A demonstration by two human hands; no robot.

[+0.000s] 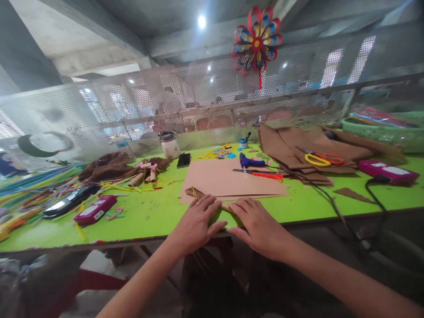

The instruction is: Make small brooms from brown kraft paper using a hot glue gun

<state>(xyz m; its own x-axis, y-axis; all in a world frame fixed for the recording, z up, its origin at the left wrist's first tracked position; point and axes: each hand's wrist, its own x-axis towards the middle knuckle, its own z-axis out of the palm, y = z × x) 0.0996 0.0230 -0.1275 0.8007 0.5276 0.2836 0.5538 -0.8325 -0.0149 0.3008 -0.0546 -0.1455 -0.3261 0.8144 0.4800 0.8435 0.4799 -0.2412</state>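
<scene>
My left hand (195,222) and my right hand (260,225) are side by side at the table's front edge. Their fingers press down on a thin brown paper roll (225,207), with the thumbs on the near side; most of the roll is hidden under the fingers. Just beyond my left fingers lies a dark brown piece tied with yellow string (194,192). Flat brown paper sheets (208,174) spread out behind both hands. On them rest a blue glue gun (250,162) and a pair of orange-handled scissors (266,175).
Right: stacked brown paper (285,143), yellow- and red-handled scissors (319,159), a purple box (387,172) with a black cable, a green basket (384,134). Left: a phone (183,160), small paper rolls (144,174), another purple box (96,210), coloured strips (43,183). Perforated mesh (198,97) stands behind.
</scene>
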